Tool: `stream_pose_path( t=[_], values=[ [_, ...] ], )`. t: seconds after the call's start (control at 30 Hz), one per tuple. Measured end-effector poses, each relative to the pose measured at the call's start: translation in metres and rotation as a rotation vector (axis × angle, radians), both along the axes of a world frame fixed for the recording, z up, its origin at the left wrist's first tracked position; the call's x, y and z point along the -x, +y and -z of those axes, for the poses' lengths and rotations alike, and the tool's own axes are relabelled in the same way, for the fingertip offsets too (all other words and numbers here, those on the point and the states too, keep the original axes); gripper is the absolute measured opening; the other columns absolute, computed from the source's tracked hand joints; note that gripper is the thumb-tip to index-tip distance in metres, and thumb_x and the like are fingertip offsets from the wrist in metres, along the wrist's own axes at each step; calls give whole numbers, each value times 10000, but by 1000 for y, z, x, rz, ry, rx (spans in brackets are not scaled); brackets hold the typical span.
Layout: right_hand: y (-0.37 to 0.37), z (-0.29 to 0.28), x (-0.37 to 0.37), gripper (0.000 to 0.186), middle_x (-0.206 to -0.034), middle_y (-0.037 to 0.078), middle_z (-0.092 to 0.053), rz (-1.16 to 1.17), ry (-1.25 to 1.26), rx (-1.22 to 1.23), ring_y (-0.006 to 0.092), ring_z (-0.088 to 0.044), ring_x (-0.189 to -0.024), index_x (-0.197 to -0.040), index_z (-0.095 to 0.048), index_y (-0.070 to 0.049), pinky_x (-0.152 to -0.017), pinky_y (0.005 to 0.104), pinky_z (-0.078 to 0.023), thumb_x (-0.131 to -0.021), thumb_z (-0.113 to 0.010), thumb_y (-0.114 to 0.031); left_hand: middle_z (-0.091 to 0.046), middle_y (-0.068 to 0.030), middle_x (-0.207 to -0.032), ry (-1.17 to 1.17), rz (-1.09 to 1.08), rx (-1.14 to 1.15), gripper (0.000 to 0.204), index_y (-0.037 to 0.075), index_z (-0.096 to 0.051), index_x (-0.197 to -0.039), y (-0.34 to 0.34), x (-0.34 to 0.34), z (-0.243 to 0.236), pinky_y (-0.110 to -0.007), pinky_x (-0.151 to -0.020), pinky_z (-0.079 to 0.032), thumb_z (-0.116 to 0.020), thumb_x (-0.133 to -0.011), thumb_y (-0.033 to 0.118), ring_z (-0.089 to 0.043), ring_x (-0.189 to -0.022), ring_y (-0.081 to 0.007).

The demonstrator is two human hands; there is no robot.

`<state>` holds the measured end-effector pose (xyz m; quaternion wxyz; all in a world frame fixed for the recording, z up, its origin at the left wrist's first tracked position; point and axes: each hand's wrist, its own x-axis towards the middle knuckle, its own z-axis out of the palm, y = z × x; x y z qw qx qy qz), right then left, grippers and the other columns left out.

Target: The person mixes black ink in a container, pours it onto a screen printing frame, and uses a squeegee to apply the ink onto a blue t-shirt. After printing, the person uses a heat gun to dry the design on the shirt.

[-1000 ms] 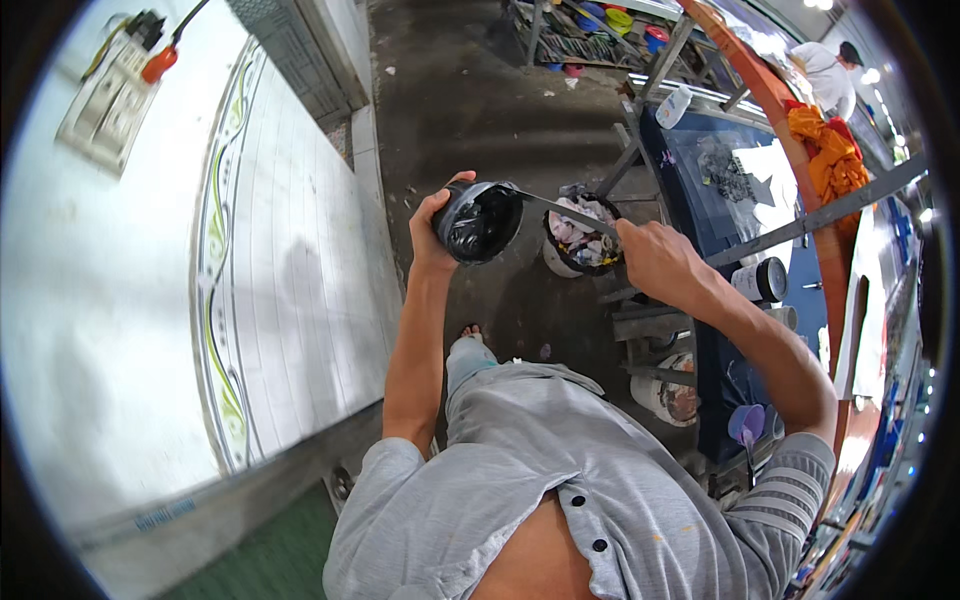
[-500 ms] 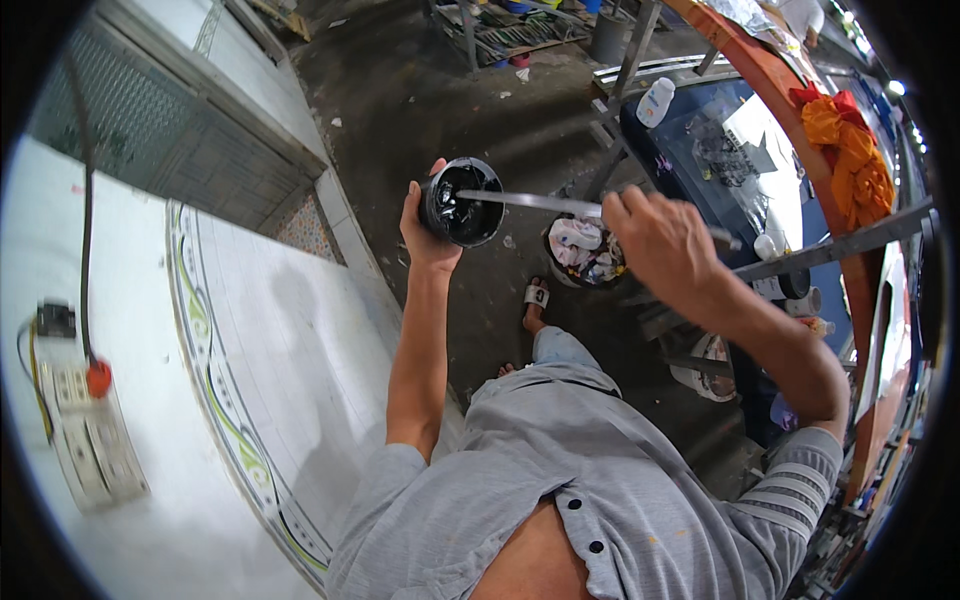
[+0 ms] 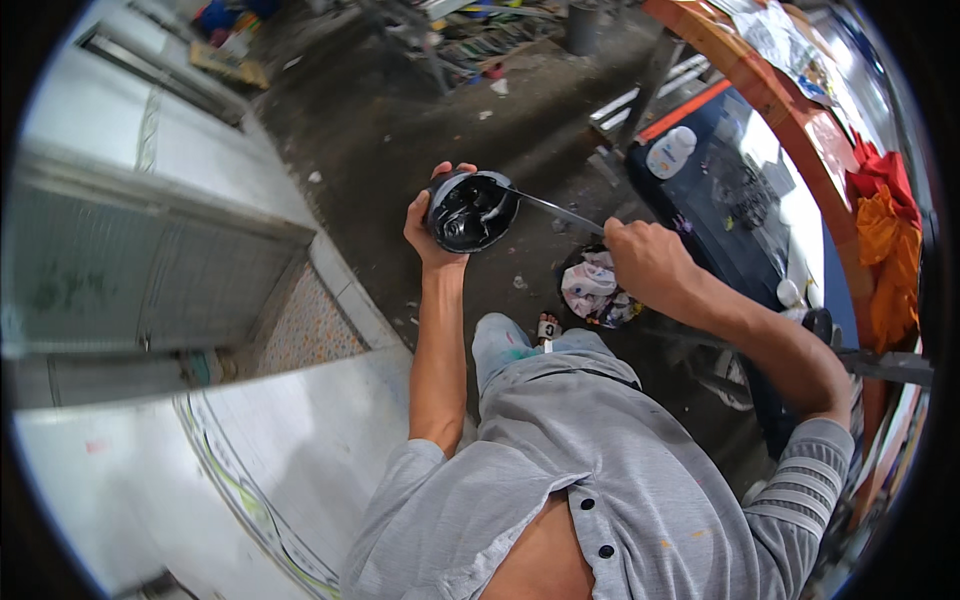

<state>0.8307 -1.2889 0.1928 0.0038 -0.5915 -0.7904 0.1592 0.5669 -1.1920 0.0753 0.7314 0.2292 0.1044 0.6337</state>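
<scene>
My left hand (image 3: 432, 236) is wrapped round the side of a round tub (image 3: 510, 217), its open top tilted toward me. Glossy black paste (image 3: 463, 222), swirled and streaked, coats the inside. A long, thin metal spatula (image 3: 565, 213) reaches across from the right, gripped in my closed right hand (image 3: 648, 262). Its far end meets the tub's upper right rim. Whether the tip goes down into the paste I cannot make out.
Below my right hand stands a bin of crumpled rags (image 3: 592, 288). On the right, a dark table (image 3: 735, 165) carries a white bottle (image 3: 671, 152), with orange and red cloth (image 3: 888, 235) hanging beyond it. A white tiled wall (image 3: 330, 440) runs along my left, beside a doorway (image 3: 310, 325).
The spatula has moved from the middle of the paste to the tub's upper right rim. The tub is tilted more toward me. My view has shifted, showing more of the doorway.
</scene>
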Motion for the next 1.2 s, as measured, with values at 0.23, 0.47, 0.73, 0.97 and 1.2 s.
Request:
stream_pose_path(
  t=[0.23,0.47,0.73,0.97,1.2],
  values=[
    [12,10,12,167,-795,254,-664,346,32,123,432,-668,-777,-939,-572,18,-687,509,-538,-832,-586,-110,-612,-214,-1208,-158,235,137,553,15,-518,-1293,100,-78,22,-446,-953,-514,-515,-892,397,-627,-1097,-330],
    [53,-38,18,96,-830,110,-633,461,-461,-146,276,-699,-746,-924,-584,-31,-621,372,-569,-847,-591,-87,-658,-188,-1153,25,643,187,556,-6,-500,-1303,169,-109,24,-421,-943,-525,-517,-898,374,-663,-1040,-299],
    [65,-44,31,43,-762,55,-586,438,-702,-178,198,-657,-680,-817,-603,-60,-557,311,-548,-795,-615,-94,-657,-191,-1147,51,953,224,562,-21,-519,-1283,198,-116,33,-409,-933,-531,-509,-892,382,-666,-1031,-290],
    [67,-37,47,52,-763,52,-588,557,-820,-86,187,-670,-674,-816,-560,-80,-540,302,-552,-802,-607,-99,-640,-202,-1164,48,1105,212,556,-29,-534,-1267,214,-121,36,-402,-935,-529,-512,-878,368,-661,-1034,-288],
    [62,-17,90,85,-775,218,-668,920,-403,194,370,-700,-713,-856,-566,3,-624,440,-577,-851,-566,-82,-607,-245,-1174,-43,1134,107,592,-54,-516,-1252,211,-132,38,-409,-929,-536,-535,-837,368,-645,-1052,-326]
  ],
)
